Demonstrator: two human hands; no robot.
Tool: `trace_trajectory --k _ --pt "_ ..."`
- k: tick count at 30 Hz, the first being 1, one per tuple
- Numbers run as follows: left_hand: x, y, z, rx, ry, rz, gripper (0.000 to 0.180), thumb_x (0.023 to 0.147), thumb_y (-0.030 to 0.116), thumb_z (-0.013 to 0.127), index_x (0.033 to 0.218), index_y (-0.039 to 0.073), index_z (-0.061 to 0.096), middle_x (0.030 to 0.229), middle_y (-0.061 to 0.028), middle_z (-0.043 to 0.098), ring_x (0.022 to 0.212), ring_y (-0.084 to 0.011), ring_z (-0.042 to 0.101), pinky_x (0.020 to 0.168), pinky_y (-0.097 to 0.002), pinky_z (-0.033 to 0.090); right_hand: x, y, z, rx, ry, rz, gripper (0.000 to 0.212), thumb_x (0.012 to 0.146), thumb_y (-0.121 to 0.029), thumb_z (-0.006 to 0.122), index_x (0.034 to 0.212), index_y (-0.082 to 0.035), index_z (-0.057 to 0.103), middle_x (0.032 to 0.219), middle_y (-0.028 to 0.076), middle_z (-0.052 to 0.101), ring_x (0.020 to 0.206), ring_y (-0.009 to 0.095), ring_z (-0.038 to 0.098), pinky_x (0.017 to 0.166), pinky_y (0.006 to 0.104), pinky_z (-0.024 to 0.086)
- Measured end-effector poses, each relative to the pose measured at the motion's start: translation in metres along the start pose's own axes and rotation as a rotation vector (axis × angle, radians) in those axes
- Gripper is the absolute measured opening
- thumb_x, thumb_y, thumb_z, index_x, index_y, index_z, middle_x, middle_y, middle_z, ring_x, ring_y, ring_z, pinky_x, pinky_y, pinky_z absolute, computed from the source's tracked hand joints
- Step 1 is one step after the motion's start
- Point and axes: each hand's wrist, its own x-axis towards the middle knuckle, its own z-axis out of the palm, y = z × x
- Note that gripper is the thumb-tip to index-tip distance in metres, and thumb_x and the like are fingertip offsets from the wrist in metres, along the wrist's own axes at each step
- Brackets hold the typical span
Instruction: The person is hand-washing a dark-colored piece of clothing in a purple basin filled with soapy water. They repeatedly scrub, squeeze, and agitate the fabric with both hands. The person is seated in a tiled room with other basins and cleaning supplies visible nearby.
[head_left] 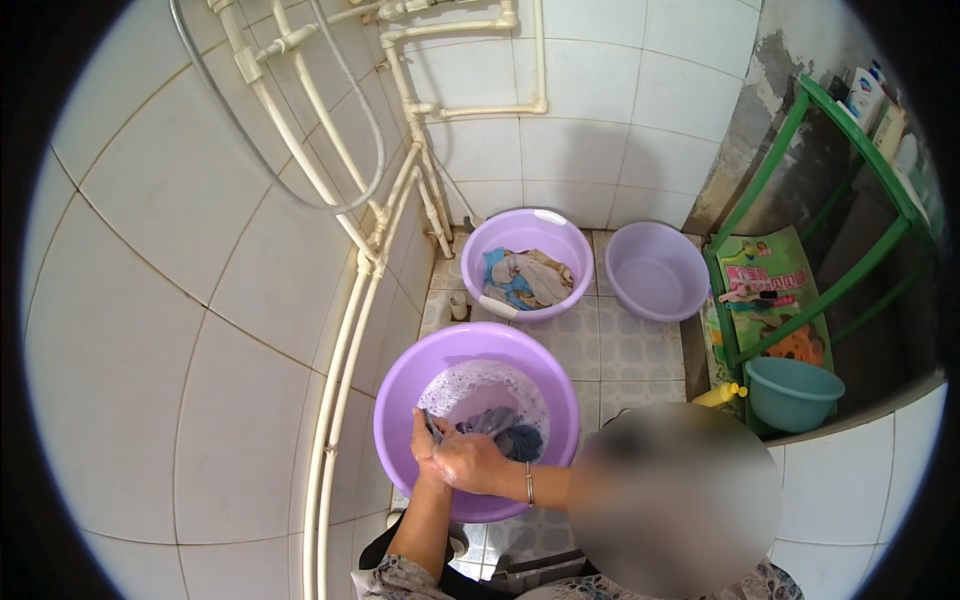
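Observation:
A large purple basin [400, 400] stands on the floor before me, with foamy water [470, 380] inside. Wet grey-blue cloth [492, 422] lies bunched in the suds, and a darker blue part [522, 443] shows beside it. At the basin's near left side my left hand [424, 436] is closed around a piece of the grey cloth. My right hand [470, 463] presses against it, fingers curled in on the same cloth; most of its grip is hidden. A bracelet [530, 482] circles my right wrist.
Behind, a purple basin with white handles [472, 262] holds crumpled clothes [535, 278]. A paler basin [655, 270] stands beside it. To the right are a green rack [780, 190], a teal bucket [795, 395] and a yellow bottle [718, 395]. Pipes [335, 400] run along the left wall.

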Motion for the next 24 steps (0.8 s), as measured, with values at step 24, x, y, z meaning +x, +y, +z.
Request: trace_trajectory --k 24 --pt "-0.038 0.004 0.025 0.344 0.058 0.055 0.049 0.091 0.053 0.047 0.083 0.005 0.055 0.075 -0.0084 0.055 0.068 -0.0212 0.056 0.061 -0.0347 0.048 -0.003 -0.001 -0.003 0.040 0.004 -0.010 0.018 0.082 -0.025 0.059 0.074 -0.008 0.057 0.061 0.013 0.057 0.056 0.031 0.059 0.052 0.0407 0.047"
